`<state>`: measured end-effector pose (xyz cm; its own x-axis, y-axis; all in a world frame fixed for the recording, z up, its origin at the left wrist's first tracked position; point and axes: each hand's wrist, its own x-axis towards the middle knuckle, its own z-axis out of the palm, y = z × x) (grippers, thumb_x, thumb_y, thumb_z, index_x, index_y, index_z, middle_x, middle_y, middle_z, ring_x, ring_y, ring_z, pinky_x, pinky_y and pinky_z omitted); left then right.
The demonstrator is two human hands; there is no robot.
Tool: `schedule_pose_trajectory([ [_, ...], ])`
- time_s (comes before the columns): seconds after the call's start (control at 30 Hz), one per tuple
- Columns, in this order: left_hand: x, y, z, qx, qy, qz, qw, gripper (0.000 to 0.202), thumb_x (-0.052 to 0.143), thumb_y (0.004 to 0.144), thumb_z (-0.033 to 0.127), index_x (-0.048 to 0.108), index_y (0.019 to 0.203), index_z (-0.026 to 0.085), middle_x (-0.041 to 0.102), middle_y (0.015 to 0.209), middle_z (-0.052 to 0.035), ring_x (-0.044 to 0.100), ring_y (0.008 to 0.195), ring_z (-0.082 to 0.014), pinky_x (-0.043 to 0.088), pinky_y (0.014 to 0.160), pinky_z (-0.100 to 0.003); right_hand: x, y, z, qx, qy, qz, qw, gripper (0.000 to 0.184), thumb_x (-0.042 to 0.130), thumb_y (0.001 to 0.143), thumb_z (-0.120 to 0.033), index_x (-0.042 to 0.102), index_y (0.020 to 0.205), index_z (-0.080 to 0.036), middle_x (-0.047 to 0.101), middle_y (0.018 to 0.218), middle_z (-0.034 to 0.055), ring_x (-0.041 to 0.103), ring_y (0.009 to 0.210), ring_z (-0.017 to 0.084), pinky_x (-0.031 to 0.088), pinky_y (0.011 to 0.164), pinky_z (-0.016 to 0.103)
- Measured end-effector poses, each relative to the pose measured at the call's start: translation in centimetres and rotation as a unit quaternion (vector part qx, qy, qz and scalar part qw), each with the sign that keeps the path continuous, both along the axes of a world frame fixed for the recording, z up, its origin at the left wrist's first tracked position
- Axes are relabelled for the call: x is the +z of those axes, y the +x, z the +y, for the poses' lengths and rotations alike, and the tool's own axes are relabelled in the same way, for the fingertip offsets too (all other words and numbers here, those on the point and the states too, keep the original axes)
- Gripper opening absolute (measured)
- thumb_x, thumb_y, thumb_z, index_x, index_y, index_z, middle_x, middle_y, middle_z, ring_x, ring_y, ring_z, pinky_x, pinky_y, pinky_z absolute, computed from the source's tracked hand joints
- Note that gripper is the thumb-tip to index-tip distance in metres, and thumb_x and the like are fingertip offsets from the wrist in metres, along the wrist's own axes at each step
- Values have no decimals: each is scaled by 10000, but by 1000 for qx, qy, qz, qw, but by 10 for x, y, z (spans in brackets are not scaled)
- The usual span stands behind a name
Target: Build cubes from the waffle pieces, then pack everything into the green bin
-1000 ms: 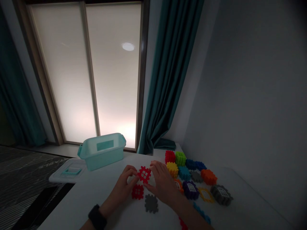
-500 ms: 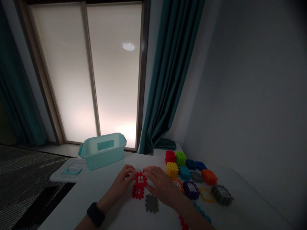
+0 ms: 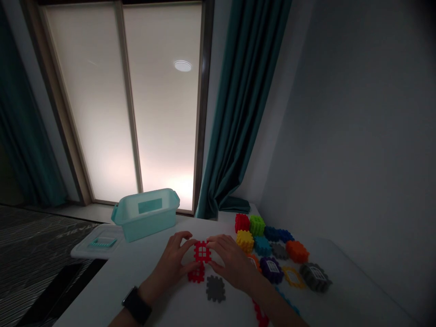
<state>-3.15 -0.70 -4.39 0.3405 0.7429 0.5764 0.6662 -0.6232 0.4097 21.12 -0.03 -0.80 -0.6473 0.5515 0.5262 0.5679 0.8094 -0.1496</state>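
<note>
Both my hands pinch an upright red waffle tile at the middle of the white table. My left hand, with a dark watch on the wrist, grips its left edge. My right hand grips its right edge. The upright tile stands on a second red tile lying flat on the table, and the two seem joined at the edge. A grey tile lies flat just in front of my right hand.
Coloured waffle blocks lie to the right: red, green, yellow, blue, orange, purple and grey. A teal bin and its lid sit at the left. A wall stands on the right.
The red tile held between my hands came down from a tilted pose onto the flat red tile and now stands upright on it. Both hands stayed on it.
</note>
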Motion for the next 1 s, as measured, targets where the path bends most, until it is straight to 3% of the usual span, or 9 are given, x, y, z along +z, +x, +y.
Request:
schedule_pose_trajectory([
  [0.37,2,-3,0,-22,2,-27,999,440,755,842,371,637,1254,270,541,1266,-121,549,1159,-312,497,994,-454,0,1,-3,7,97,-30,995,275,589,918,-109,589,1165,-230,669,1214,91,622,1114,259,521,976,460],
  [0.63,10,5,-5,-66,-101,-125,985,254,676,862,321,678,1097,226,547,1205,-102,560,1131,-270,476,1018,-425,-4,1,0,59,128,25,990,204,494,1015,-132,621,1140,-231,705,1184,60,610,1148,211,471,1019,432],
  [0.73,12,8,-4,-101,-131,-156,974,195,600,915,348,683,1029,214,569,1122,-89,578,1078,-251,472,997,-406,-7,-2,1,46,75,88,992,152,514,1015,-185,647,1076,-228,728,1049,51,632,1068,220,487,957,418],
  [0.83,13,10,-4,-113,-150,-182,965,186,563,947,352,671,937,202,582,1055,-75,593,1012,-229,472,961,-373,-8,-4,3,0,-49,153,987,144,526,997,-225,667,971,-218,723,943,51,655,941,222,509,858,385],
  [1.0,15,13,-3,-121,-188,-228,948,298,567,957,415,637,784,183,578,986,-56,598,930,-201,481,874,-319,-2,-8,3,-45,-279,241,928,164,583,925,-309,710,912,-206,725,908,52,675,882,224,515,803,346],
])
